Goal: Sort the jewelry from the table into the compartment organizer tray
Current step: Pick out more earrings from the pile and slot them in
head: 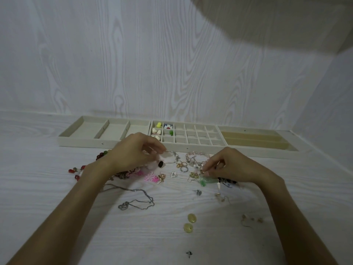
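Your left hand pinches a thin silver wire hoop at its fingertips, just short of the beige compartment organizer tray. Your right hand curls its fingertips onto a small gold earring, with the green glass pendant just below them.

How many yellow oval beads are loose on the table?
2: one yellow oval bead on the table near the front, the second just below-left of it. Others may hide under the hands.

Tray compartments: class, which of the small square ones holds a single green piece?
The compartment in the second row, second from the left of the grid. Its neighbours hold yellow, white or blue-and-red pieces, or show none; only this one holds green.
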Tool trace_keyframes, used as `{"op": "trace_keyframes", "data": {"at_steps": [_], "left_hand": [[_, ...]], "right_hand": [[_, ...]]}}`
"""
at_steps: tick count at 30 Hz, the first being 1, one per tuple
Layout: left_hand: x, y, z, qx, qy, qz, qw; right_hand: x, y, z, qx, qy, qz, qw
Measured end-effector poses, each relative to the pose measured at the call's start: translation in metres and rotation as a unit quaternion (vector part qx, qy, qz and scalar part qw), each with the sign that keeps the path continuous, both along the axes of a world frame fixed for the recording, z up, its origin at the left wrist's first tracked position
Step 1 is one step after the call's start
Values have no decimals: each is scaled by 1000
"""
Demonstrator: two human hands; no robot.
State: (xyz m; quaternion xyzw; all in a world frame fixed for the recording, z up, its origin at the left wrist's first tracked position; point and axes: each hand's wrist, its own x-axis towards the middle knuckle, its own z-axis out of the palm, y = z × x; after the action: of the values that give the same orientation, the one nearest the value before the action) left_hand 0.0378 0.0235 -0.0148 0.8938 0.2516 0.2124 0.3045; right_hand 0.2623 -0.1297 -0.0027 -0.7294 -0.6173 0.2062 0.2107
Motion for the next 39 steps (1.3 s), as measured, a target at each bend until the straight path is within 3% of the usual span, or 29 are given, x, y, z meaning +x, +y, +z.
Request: {"op": "trace_keyframes", "data": {"at_steps": [7,12,16,26,30,34,39], "left_hand": [[-2,-4,10,-64,-106,32,992],[-12,-6,21,-96,-143,14,985],[-40,-1,35,-125,-161,63,977],[-105,16,34,-105,-28,112,988],[-82,13,20,-14,66,90,994],[-54,7,6,85,165,111,976],[-40,5,5,168,185,120,961]], "right_hand": [[6,-3,9,132,54,-49,989],[0,-5,12,131,127,-51,982],[2,-3,13,172,121,-82,974],[-23,19,16,121,53,-30,991],[-40,34,10,8,-11,34,999],[-42,39,5,-43,-68,55,995],[-32,27,14,-20,-110,23,993]]}}
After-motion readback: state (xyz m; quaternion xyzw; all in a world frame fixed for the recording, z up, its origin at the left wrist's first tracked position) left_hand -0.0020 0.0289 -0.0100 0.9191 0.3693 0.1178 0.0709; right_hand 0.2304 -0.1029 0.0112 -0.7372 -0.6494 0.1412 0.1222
